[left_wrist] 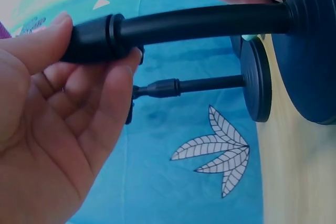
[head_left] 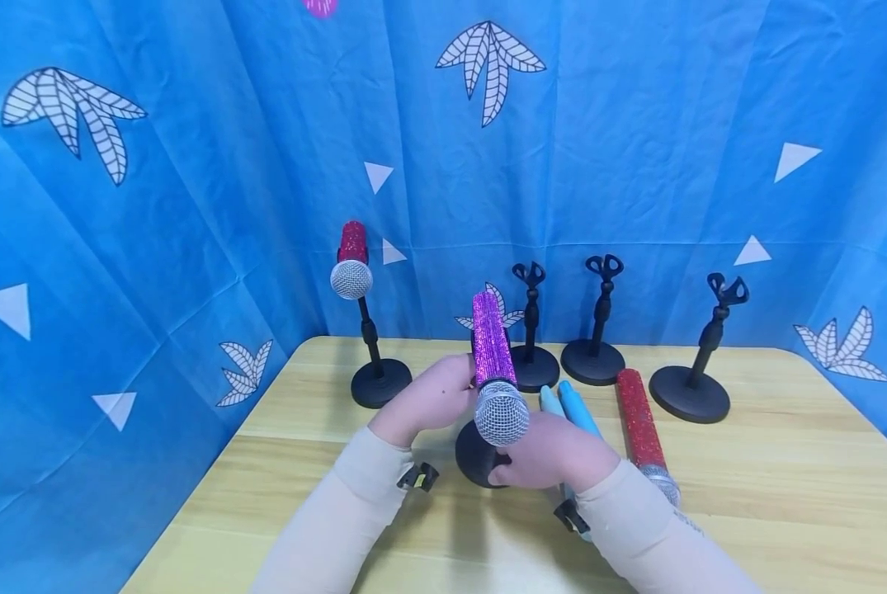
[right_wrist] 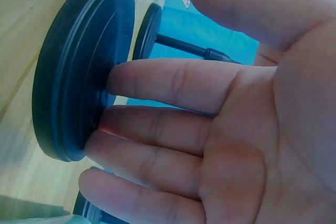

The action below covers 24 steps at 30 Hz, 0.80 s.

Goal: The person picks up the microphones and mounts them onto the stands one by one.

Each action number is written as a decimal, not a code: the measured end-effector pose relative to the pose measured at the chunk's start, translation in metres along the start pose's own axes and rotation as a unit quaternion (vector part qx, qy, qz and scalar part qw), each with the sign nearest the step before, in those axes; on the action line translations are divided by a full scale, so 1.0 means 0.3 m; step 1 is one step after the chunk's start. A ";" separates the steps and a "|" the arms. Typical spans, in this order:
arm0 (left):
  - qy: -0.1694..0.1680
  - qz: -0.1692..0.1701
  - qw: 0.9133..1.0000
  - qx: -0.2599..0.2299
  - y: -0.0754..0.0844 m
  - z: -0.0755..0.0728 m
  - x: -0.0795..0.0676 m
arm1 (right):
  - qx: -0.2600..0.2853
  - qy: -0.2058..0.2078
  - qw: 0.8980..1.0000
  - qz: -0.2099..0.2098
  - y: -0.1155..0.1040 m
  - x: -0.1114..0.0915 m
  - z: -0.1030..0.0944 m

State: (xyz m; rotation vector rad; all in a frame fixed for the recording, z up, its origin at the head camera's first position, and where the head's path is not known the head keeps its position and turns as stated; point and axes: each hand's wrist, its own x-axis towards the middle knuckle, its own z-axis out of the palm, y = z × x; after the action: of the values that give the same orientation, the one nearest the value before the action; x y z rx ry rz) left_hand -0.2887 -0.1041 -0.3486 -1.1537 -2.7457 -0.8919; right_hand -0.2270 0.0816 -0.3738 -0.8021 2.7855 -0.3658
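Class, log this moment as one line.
left hand: pinches stand stem | right hand: fingertips at stand base | purple microphone: mounted atop stem

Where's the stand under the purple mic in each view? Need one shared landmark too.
Head: stand just below centre, between left hand and right hand, mostly hidden by them and the purple mic.
Left wrist: pole crosses the upper part, the left hand gripping its left end; base at the upper right edge.
Right wrist: only the base plainly shows, at left, by the right hand's fingertips.
Shared landmark: blue curtain, in all three.
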 end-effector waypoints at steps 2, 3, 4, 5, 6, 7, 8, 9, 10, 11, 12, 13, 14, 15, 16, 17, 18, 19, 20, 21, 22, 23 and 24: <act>0.012 -0.019 0.999 0.023 0.010 0.008 0.001 | -0.002 -0.001 1.000 0.000 -0.002 0.000 -0.002; 0.017 -0.029 0.999 0.034 0.015 0.011 0.002 | -0.002 -0.002 1.000 0.000 -0.003 0.000 -0.002; 0.021 -0.039 0.998 0.046 0.019 0.015 0.003 | 0.000 -0.004 1.000 0.000 -0.003 0.000 -0.002; 0.023 -0.048 0.997 0.053 0.023 0.017 0.003 | 0.001 -0.005 1.000 0.001 -0.003 0.000 -0.003; 0.024 -0.054 0.996 0.059 0.027 0.019 0.003 | 0.003 -0.005 1.000 0.000 -0.003 0.000 -0.004; 0.023 -0.061 0.996 0.058 0.031 0.020 0.001 | 0.005 -0.005 1.000 0.000 -0.002 0.000 -0.004; 0.022 -0.064 0.996 0.053 0.032 0.020 0.000 | 0.010 -0.005 1.000 0.001 0.000 0.001 -0.003; 0.023 -0.065 0.997 0.047 0.034 0.018 -0.002 | 0.018 -0.005 1.000 0.004 0.002 0.001 -0.002; 0.026 -0.069 0.997 0.033 0.034 0.016 -0.003 | 0.028 -0.004 1.000 0.007 0.005 0.001 -0.001; 0.028 -0.072 0.997 0.020 0.035 0.012 -0.006 | 0.036 -0.003 0.999 0.010 0.007 0.000 0.000; 0.031 -0.074 0.997 0.006 0.034 0.009 -0.008 | 0.044 -0.003 0.999 0.012 0.009 0.000 0.001; 0.035 -0.077 0.996 -0.009 0.033 0.006 -0.009 | 0.053 -0.003 0.999 0.014 0.013 0.000 0.002; 0.038 -0.078 0.996 -0.022 0.030 0.003 -0.010 | 0.058 -0.003 0.998 0.017 0.016 -0.001 0.003; 0.041 -0.076 0.996 -0.032 0.029 0.001 -0.011 | 0.062 -0.003 0.998 0.019 0.018 -0.002 0.003; 0.041 -0.076 0.995 -0.040 0.026 -0.001 -0.011 | 0.063 -0.003 0.998 0.019 0.021 -0.002 0.004; 0.039 -0.071 0.996 -0.043 0.023 -0.001 -0.011 | 0.061 -0.002 0.998 0.017 0.023 -0.002 0.004; 0.038 -0.067 0.996 -0.045 0.020 -0.003 -0.010 | 0.059 0.000 0.998 0.015 0.025 0.000 0.005; 0.035 -0.062 0.996 -0.046 0.017 -0.004 -0.011 | 0.052 0.002 0.999 0.011 0.025 0.002 0.006; 0.034 -0.055 0.997 -0.046 0.013 -0.005 -0.011 | 0.040 0.004 0.999 0.005 0.025 0.004 0.006; 0.032 -0.048 0.997 -0.049 0.011 -0.007 -0.012 | 0.026 0.001 1.000 -0.001 0.023 0.007 0.005; 0.031 -0.036 0.998 -0.048 0.007 -0.009 -0.014 | 0.011 -0.003 1.000 -0.005 0.022 0.010 0.004; 0.030 -0.024 0.998 -0.053 0.005 -0.013 -0.016 | -0.003 -0.007 1.000 -0.009 0.020 0.014 0.003; 0.029 -0.014 0.998 -0.061 0.003 -0.016 -0.018 | -0.019 -0.011 1.000 -0.012 0.019 0.017 0.001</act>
State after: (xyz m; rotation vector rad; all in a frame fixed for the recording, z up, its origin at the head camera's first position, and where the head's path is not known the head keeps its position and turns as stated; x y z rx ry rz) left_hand -0.2851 -0.1097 -0.3455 -1.0889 -2.7014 -1.0938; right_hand -0.2338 0.0834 -0.3764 -0.8441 2.7734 -0.3073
